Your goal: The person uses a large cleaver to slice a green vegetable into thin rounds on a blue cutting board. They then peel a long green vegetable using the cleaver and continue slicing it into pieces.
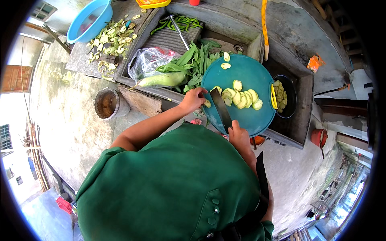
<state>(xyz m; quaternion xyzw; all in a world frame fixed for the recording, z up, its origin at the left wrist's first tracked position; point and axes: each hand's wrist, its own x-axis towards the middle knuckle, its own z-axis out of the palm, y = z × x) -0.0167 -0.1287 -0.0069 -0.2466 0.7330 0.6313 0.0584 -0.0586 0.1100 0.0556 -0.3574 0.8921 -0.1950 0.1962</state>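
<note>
My right hand [240, 138] grips the handle of a broad dark kitchen knife [221, 107], its blade slanting over a round teal cutting board [249, 120]. At the board's left edge my left hand [194, 100] is closed, thumb and fingers drawn together on a small end piece of pale vegetable [207, 103]. Right of the blade lies a curved row of pale green round vegetable slices [241, 99]. Two more slices [226, 65] rest near the board's far edge. The board has a yellow handle [274, 96] and sits across a grey stone sink [297, 130].
A dark bowl of cut pieces [284, 96] stands right of the board. Leafy greens [197, 62], a plastic bag [150, 62], a long pale green vegetable [163, 79] and green beans [183, 23] lie leftward. Peelings [110, 40], a blue basin [91, 22] and a bucket [110, 104] are farther left.
</note>
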